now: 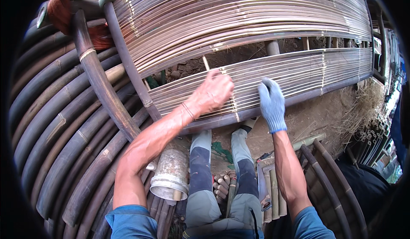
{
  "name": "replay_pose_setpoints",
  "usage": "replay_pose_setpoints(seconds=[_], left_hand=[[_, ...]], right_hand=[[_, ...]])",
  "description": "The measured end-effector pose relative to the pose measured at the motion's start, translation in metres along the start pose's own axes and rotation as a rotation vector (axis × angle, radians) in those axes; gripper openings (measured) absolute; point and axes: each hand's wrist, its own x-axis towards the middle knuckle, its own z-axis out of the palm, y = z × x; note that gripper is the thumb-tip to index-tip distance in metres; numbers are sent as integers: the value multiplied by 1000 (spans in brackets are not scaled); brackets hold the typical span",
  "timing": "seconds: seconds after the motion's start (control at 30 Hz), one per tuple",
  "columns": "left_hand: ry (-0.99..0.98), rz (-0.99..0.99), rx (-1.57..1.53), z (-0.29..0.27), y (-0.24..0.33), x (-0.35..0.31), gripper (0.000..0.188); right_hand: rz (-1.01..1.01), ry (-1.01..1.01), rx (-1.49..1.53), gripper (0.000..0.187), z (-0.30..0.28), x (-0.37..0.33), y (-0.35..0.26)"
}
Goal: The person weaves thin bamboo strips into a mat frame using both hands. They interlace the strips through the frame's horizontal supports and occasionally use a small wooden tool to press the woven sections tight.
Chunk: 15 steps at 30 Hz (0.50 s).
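In front of me lies a bamboo frame with long thin slats in two bands. The nearer slat band (299, 70) runs along a dark front pole (307, 92). My bare left hand (212, 92) is closed over these slats, a little blurred, beside a pale crosspiece (206, 63); what its fingers hold is hidden. To its right my right hand (272, 104), in a grey-blue knitted glove, rests over the same band with its fingers bent down. Whether it pinches a slat cannot be made out. The farther slat band (239, 14) lies across an open gap.
Thick dark bamboo poles (64, 110) are stacked at the left. Below my left forearm stands a stained white bucket (171, 170). A handsaw (263, 187) lies beside short bamboo lengths (275, 192) near my right leg. Dry straw (363, 106) lies at the right.
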Motion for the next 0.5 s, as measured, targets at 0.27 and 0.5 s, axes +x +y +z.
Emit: replay_pose_setpoints(seconds=[0.27,0.5], left_hand=[[394,308,-354,-25,134,-23,9],[677,-713,135,22,-20,-48,21]], right_hand=[[619,-856,675,32,44,59,-97],[284,-399,1443,31,-4,72,-109]])
